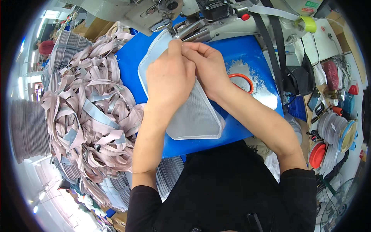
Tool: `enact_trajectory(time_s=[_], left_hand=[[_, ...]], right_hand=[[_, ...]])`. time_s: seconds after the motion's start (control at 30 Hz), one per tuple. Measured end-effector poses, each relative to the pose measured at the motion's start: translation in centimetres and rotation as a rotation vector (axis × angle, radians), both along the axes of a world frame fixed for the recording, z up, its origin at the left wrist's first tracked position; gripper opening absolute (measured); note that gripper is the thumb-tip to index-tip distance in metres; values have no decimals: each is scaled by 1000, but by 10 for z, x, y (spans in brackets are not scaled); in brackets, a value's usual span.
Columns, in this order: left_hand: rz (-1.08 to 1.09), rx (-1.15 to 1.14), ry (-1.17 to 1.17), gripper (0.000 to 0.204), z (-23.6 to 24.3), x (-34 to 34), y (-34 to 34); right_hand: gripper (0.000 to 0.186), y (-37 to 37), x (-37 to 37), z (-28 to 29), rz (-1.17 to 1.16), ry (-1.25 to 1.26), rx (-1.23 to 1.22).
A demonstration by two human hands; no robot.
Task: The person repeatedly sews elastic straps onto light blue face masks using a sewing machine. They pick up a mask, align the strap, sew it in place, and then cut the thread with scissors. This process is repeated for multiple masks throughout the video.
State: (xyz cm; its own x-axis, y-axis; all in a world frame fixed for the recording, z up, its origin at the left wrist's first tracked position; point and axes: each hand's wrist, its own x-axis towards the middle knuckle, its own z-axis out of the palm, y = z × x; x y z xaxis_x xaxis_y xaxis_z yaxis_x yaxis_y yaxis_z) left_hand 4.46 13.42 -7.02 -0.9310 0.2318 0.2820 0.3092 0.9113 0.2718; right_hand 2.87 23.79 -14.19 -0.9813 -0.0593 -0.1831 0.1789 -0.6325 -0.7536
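A light grey mesh fabric panel [197, 118] with a pale bound edge lies on the blue work surface [131, 65], its far end under the sewing machine head [162, 13]. My left hand [170, 79] is closed over the panel's middle, the fingers curled and one knuckle raised beside the presser foot [176, 36]. Against it, my right hand [206, 67] is closed in a pinch, thumb and fingertips together by the needle area. Whatever lies between the right fingertips is hidden. Just right of my right wrist rests a pair of scissors, its red-orange handle loop [251, 83] showing.
At the left, a big tangled heap of pinkish-grey fabric strips [92, 112] borders the work surface. Beyond it stand stacks of grey pieces [29, 129]. Dark straps [274, 42] hang by the machine at right. Spools and rolls of tape [332, 127] crowd the right-hand shelf.
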Motion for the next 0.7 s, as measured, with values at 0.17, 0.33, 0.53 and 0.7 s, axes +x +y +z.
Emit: enact_trajectory(time_s=[0.17,0.33,0.53,0.7], left_hand=[[-4,303,127,50,-46,27,-56],[314,942,-172,61,-115,60,-135],[284,1246,-264,65,-80,97,-131],[250,1235,-245,68,-69,98,-134]], right_hand=[[36,12,11,-18,-6,280,437],[43,6,16,-19,146,355,233],[44,17,20,3,258,289,-51],[44,19,14,12,296,277,-152]])
